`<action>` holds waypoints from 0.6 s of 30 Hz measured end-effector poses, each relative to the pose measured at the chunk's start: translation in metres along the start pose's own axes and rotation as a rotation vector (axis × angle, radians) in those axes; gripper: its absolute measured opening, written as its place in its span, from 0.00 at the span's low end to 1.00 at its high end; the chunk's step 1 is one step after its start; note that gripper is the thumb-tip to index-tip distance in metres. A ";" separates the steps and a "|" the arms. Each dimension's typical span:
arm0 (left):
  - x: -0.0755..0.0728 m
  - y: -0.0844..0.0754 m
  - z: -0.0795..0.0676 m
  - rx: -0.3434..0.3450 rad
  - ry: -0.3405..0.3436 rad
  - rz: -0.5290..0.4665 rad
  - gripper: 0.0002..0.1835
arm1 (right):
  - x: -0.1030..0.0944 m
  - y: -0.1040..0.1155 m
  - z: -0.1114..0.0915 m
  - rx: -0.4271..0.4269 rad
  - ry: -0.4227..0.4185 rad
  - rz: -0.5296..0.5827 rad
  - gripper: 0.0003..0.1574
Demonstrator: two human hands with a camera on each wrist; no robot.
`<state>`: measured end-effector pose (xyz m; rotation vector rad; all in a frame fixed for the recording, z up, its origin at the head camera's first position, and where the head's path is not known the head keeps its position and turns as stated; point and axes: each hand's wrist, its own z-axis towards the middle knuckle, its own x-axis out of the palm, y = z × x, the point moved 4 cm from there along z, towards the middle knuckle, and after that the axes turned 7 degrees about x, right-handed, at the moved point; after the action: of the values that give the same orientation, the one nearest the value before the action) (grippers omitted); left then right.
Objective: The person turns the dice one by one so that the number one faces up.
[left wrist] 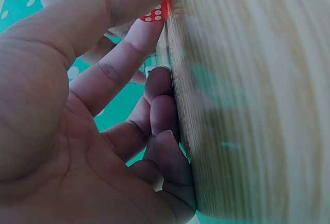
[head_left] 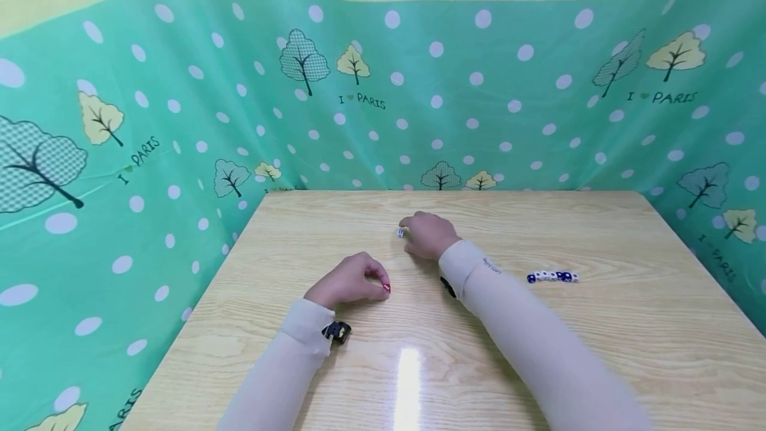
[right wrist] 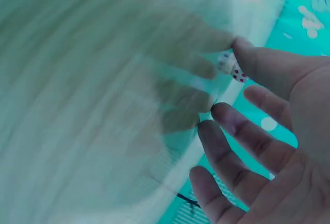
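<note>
In the head view my left hand [head_left: 356, 279] rests low over the table and pinches a red die [head_left: 386, 288] between thumb and index finger. The left wrist view shows that die's white-dotted face [left wrist: 154, 14] at the fingertips, against the wood. Farther back, my right hand [head_left: 429, 235] reaches over the table with a white die [head_left: 400, 233] just off its fingertips. From the right wrist, the white die with dark red dots [right wrist: 239, 74] sits between the thumb and index finger, with a gap to the index fingertip; the other fingers are spread loosely on the tabletop.
On the right of the wooden table [head_left: 628, 338] lies a short row of blue and white dice [head_left: 553, 277], side by side, near the right forearm. A green dotted curtain [head_left: 371, 138] hangs along the table's back and sides.
</note>
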<state>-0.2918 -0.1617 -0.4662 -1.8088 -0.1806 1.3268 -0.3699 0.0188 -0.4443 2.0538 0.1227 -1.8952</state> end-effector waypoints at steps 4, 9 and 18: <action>0.001 -0.001 0.001 0.001 0.004 -0.005 0.06 | -0.001 -0.003 0.004 0.054 -0.018 0.067 0.25; 0.000 0.000 0.003 0.001 0.001 -0.002 0.06 | 0.002 -0.004 0.009 0.080 -0.058 0.045 0.18; 0.000 0.003 0.001 0.004 -0.005 0.007 0.07 | 0.007 0.009 0.012 0.005 -0.122 -0.080 0.08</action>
<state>-0.2942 -0.1629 -0.4687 -1.8039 -0.1742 1.3356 -0.3785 0.0056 -0.4506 1.9579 0.1722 -2.0643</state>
